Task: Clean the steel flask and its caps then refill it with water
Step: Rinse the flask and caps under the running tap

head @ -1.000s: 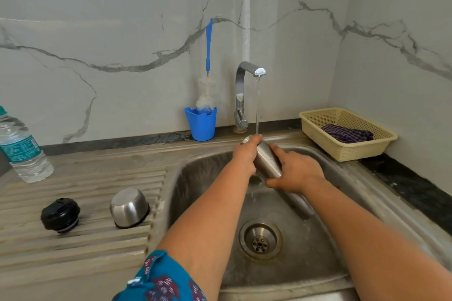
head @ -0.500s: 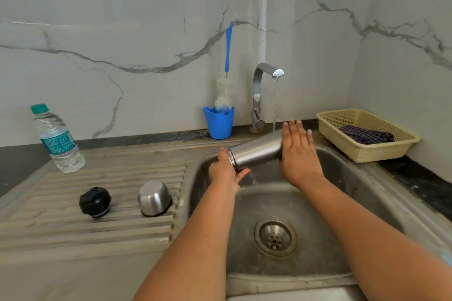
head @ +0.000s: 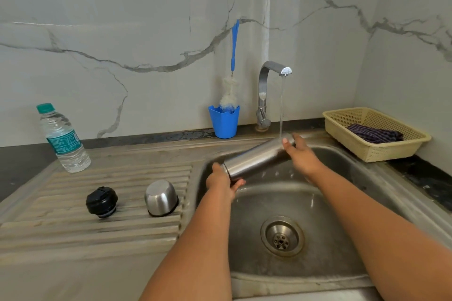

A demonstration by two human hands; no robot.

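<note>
You hold the steel flask (head: 256, 157) almost level over the sink (head: 367, 178), its open mouth toward your left and its base up under the tap (head: 271, 73). The stream of water (head: 281, 105) falls on the outside of the flask near the base, so the outer wall is being rinsed (if the inside is already washed, I cannot tell from this view).

Your left hand (head: 223, 184) grips the mouth end, with the fingers curled under and around the neck. Your right hand (head: 302, 154) holds the base end, the thumb lying on top and the fingers wrapped behind the body; how tightly they close I cannot see.

I judge the task is in its early or middle part. The flask is open and wet, but it is not refilled. The two caps wait on the ribbed draining board (head: 73, 234), well apart from the flask: the black inner stopper (head: 102, 201) and, just beside it, the steel cup lid (head: 161, 198), which stands mouth down. Neither looks wet.

The bottle brush (head: 232, 85) stands in its blue holder (head: 223, 122) beside the tap, not in use. Further left stands a plastic water bottle (head: 62, 139), its cap on, probably for the refill. On the right a cream basket (head: 342, 120) holds a dark checked cloth (head: 374, 133), which could serve for drying later.
</note>
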